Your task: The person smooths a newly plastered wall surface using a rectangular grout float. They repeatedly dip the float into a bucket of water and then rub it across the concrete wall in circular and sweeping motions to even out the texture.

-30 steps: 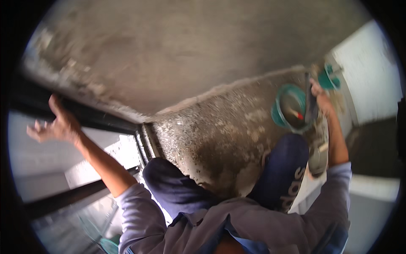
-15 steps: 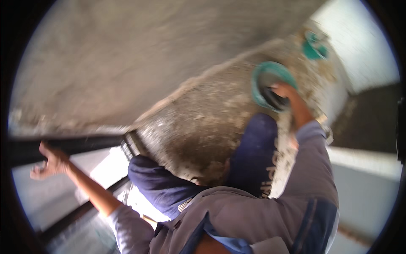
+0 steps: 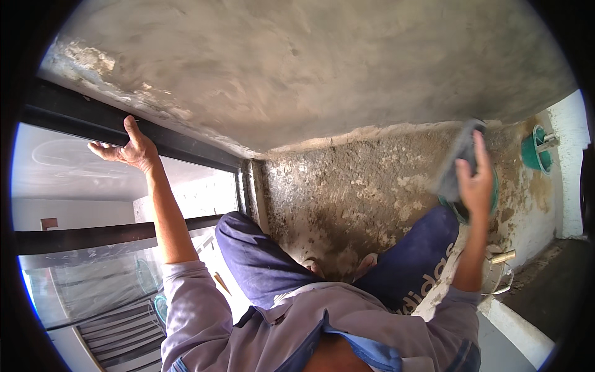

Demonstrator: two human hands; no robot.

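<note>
My right hand [image 3: 476,186] grips a grey plastering float [image 3: 457,162], blurred by motion, with its far end close to the foot of the plastered wall [image 3: 322,68]. Behind that hand stands a green bucket [image 3: 494,197], partly hidden by the hand and the float. Out to the left, my left hand [image 3: 137,150] has its fingers spread and holds nothing. Its thumb and palm overlap the dark metal frame [image 3: 74,113]; whether they press on it I cannot tell.
A second green bucket [image 3: 532,152] with something stick-like in it stands at far right. My knees bend over a rough, mortar-spattered floor [image 3: 334,192]. Glass panes in dark bars [image 3: 93,235] run along my left. A short wooden handle [image 3: 502,256] lies right of my leg.
My right hand has lifted the float out of the green bucket toward the wall. My left hand has moved up along the dark frame. The whole view has shifted.
</note>
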